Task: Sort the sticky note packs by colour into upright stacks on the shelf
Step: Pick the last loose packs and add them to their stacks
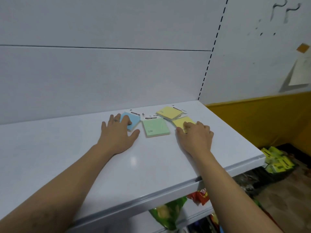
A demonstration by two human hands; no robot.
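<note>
Hands of a person reach forward over a white shelf [84,157], seen from a camera on the head, with both bare forearms stretching in from the bottom edge.

The left hand [117,132] lies flat and released, its fingers straight and spread. The fingertips rest on the near left part of a blue pack [133,123] of sticky notes, and the thumb points out to the right along the shelf.

Between the two hands, just right of the left thumb, a green pack [155,127] lies flat with its white label strip at the far end. Neither hand touches it.

The right hand [195,137] has its knuckles raised and its fingers bent down onto the near corner of a yellow pack [180,122], with the thumb against the pack's near left edge. Whether it truly grips the pack or only presses on it cannot be told.

Just beyond the right hand's fingers, a second yellow pack [169,112] lies tilted, its near corner over the far edge of the first. Something pale shows under it, too small to make out.

All four packs lie flat, in a loose row ahead of the fingertips, near the grey back panel [101,73].

Below the right forearm, under the shelf's front edge, sit a green snack bag [168,214] and a red snack bag [200,195]. Far right of the right hand lie bright yellow-green packets [277,160]. High on the wall above them hangs a sheet of paper [301,71].
</note>
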